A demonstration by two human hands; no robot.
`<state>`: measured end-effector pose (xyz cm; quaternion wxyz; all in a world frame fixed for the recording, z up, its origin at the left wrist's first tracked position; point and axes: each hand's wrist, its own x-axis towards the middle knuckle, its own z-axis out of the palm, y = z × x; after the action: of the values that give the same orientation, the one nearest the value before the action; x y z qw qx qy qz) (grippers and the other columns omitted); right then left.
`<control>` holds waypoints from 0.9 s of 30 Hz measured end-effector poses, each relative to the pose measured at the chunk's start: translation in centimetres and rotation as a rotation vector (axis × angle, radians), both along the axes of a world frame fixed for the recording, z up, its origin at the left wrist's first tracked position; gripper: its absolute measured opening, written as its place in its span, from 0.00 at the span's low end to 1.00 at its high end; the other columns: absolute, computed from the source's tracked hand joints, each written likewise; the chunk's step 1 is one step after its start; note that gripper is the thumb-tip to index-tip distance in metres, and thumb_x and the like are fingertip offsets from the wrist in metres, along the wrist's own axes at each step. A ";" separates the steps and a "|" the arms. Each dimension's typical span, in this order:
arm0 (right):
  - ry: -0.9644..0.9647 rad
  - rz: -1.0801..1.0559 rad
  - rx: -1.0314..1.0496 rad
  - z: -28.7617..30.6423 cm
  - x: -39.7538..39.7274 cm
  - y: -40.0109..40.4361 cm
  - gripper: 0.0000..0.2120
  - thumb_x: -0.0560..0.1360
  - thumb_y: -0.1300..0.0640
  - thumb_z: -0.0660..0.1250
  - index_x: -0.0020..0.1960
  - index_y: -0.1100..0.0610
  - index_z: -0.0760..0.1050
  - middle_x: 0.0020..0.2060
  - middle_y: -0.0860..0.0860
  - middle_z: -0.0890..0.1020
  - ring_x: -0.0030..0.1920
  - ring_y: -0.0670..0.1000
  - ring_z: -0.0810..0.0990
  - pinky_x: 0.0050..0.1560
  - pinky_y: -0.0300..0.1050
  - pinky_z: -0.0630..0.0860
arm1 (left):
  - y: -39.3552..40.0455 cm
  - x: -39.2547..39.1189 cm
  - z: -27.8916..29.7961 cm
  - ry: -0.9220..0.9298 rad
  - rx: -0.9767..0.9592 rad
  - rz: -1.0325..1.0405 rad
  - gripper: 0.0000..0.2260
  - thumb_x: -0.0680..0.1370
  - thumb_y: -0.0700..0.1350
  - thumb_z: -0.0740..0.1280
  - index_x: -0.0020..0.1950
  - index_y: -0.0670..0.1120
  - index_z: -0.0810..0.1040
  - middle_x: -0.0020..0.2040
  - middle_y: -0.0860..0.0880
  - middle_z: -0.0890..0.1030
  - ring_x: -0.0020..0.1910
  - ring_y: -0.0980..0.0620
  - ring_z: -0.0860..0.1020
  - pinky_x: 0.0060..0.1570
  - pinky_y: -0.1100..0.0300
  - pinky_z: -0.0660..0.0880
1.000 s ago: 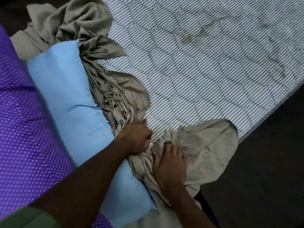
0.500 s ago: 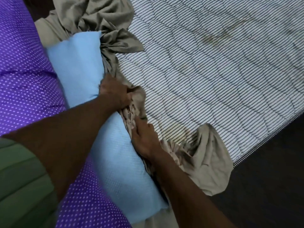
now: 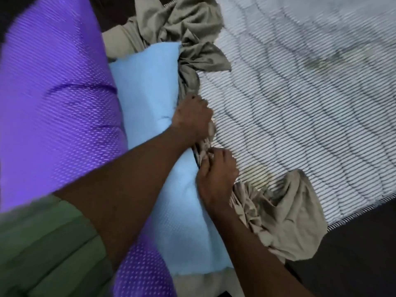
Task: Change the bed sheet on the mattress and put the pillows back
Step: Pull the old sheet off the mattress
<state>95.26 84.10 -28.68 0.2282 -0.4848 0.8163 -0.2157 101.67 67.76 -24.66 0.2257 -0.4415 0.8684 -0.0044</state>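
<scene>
Head view: blue pillow [image 3: 150,99] and purple pillow [image 3: 53,103] crowd bunched sheet [image 3: 285,213].

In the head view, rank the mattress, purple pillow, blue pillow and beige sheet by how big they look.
1. Mattress
2. Purple pillow, though it lies nearer the camera, which inflates it
3. Blue pillow and beige sheet: too alike to rank; arms hide part of the pillow and the sheet is bunched up

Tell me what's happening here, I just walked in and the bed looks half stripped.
A person is pulling the old beige sheet off the striped mattress. The left hand and right hand both grip the bunched sheet along the edge of the blue pillow, which lies beside a purple pillow. Most of the mattress is already bare; no fresh sheet is in view.
</scene>
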 end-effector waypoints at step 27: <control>-0.396 0.306 0.581 22.2 10.8 1.9 0.46 0.68 0.27 0.71 0.73 0.57 0.66 0.68 0.55 0.76 0.66 0.62 0.76 0.68 0.60 0.73 | 25.3 22.5 19.4 0.719 -0.208 1.246 0.11 0.75 0.47 0.68 0.57 0.50 0.81 0.58 0.48 0.81 0.58 0.42 0.79 0.58 0.48 0.75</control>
<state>106.02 85.98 -6.43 0.5389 -0.4653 0.7016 -0.0285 124.12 93.05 -5.27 -0.1563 -0.8475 0.4712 0.1877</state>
